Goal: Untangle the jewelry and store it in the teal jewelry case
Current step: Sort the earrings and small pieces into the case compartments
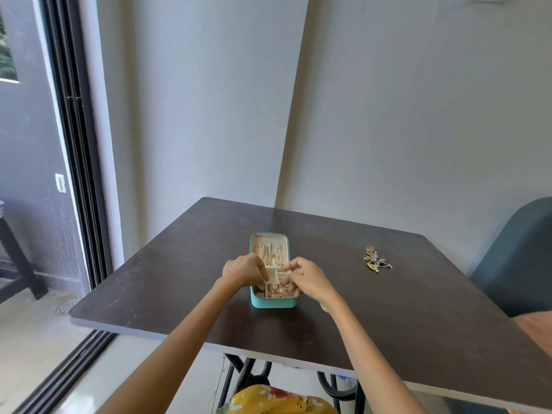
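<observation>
Head view, looking forward and down at a dark brown surface (328, 309) set against pale walls. Near the middle of the surface sits the teal jewelry case (273, 303), open, its long axis running from 6 to 12 o'clock. The cream lining is split into compartments. The far section, toward 12 o'clock, holds several gold chains and earrings (270, 253) lying side by side. The near section, toward 6 o'clock, holds round gold filigree pieces (276, 290).

Both hands reach in from 6 o'clock and meet over the middle of the case. The left hand (243, 271) comes in over the case's 9 o'clock edge, its fingers curled downward and bunched at the tips; the right hand (304, 279) comes in over the 3 o'clock edge, fingers also curled, thumb and forefinger drawn together. The fingertips of the two hands are close to each other, just above the middle compartments. They look pinched on something small, but the item is too tiny to make out, so I cannot tell what either hand grips.

Well apart from the case, toward 3 o'clock, a tangled pile of jewelry (375, 259) lies on the surface: gold leaf shapes mixed with silver and dark bits.

At 3 o'clock beyond the edge stands a dark green chair (516, 264). At 9 o'clock is a black-framed sliding door (74, 144). Yellow floral fabric (277, 401) shows at 6 o'clock.
</observation>
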`<act>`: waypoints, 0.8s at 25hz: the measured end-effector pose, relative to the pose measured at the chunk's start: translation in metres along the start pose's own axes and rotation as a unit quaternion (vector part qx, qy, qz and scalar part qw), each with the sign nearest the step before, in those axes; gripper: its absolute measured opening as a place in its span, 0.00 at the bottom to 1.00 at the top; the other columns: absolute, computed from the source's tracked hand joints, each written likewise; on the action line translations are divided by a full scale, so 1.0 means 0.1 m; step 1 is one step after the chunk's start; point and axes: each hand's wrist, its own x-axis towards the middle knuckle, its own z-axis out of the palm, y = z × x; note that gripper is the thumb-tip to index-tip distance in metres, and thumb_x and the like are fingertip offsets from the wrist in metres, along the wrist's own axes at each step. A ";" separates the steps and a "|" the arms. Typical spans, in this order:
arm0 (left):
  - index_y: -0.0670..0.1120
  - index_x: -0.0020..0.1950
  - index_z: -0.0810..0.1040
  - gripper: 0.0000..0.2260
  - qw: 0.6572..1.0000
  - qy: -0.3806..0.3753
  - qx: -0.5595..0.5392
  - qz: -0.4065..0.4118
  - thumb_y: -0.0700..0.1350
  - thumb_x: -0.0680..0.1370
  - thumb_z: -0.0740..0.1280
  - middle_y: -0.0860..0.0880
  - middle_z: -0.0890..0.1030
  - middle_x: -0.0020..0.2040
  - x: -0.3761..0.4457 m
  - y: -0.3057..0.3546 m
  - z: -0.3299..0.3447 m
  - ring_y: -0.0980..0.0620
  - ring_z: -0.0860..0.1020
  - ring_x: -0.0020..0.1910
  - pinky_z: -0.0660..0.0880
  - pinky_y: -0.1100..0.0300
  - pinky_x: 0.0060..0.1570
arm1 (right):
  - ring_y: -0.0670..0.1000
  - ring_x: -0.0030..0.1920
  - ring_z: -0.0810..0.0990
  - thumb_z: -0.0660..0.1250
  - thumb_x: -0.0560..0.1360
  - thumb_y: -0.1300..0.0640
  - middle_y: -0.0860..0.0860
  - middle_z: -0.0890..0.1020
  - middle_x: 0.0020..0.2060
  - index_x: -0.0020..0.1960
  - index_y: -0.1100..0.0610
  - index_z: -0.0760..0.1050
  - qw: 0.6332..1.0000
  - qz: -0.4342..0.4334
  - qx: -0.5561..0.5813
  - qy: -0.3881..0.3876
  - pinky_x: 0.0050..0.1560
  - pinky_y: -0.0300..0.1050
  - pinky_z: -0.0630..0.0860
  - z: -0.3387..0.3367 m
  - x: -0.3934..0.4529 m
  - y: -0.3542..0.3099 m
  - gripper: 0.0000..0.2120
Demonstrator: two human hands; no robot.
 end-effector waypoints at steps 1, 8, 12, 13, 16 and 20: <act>0.50 0.49 0.82 0.07 1.000 0.001 0.001 0.001 0.44 0.72 0.72 0.51 0.80 0.56 0.00 0.00 0.00 0.53 0.77 0.51 0.68 0.60 0.46 | 0.47 0.35 0.80 0.60 0.73 0.66 0.54 0.84 0.41 0.51 0.57 0.74 1.000 0.000 0.000 0.006 0.33 0.39 0.78 0.00 0.00 0.00 0.10; 0.54 0.53 0.80 0.10 0.999 -0.005 0.036 0.018 0.50 0.72 0.72 0.52 0.79 0.57 -0.03 0.03 0.02 0.53 0.77 0.53 0.68 0.58 0.50 | 0.45 0.27 0.74 0.66 0.72 0.59 0.50 0.83 0.38 0.49 0.52 0.74 0.994 -0.010 -0.112 -0.005 0.31 0.36 0.70 -0.04 0.02 0.07 0.06; 0.55 0.56 0.79 0.11 0.996 -0.023 0.056 0.071 0.48 0.74 0.69 0.51 0.80 0.54 -0.05 0.06 0.04 0.54 0.75 0.47 0.65 0.59 0.49 | 0.43 0.37 0.79 0.70 0.71 0.58 0.51 0.85 0.40 0.50 0.53 0.76 0.997 -0.047 -0.057 -0.006 0.38 0.37 0.73 0.04 0.00 0.07 0.08; 0.54 0.55 0.80 0.09 0.995 -0.025 0.053 0.076 0.48 0.74 0.69 0.51 0.81 0.52 -0.06 0.06 0.04 0.55 0.74 0.45 0.64 0.60 0.48 | 0.44 0.41 0.81 0.71 0.71 0.58 0.51 0.85 0.41 0.50 0.53 0.76 0.998 -0.048 -0.047 -0.004 0.40 0.36 0.74 0.06 0.01 0.08 0.09; 0.52 0.49 0.82 0.06 0.996 -0.028 0.046 0.072 0.46 0.73 0.70 0.51 0.83 0.49 -0.04 0.03 0.02 0.56 0.74 0.43 0.65 0.60 0.48 | 0.46 0.45 0.81 0.71 0.71 0.59 0.50 0.84 0.43 0.49 0.53 0.74 0.997 -0.041 -0.058 -0.002 0.39 0.35 0.74 0.12 0.04 0.11 0.09; 0.48 0.47 0.82 0.05 0.997 -0.042 0.021 0.064 0.45 0.72 0.71 0.49 0.84 0.49 -0.03 0.00 0.02 0.55 0.76 0.43 0.70 0.61 0.46 | 0.45 0.43 0.79 0.72 0.71 0.60 0.48 0.82 0.42 0.48 0.53 0.73 0.998 -0.038 -0.055 0.000 0.39 0.34 0.73 0.15 0.06 0.13 0.09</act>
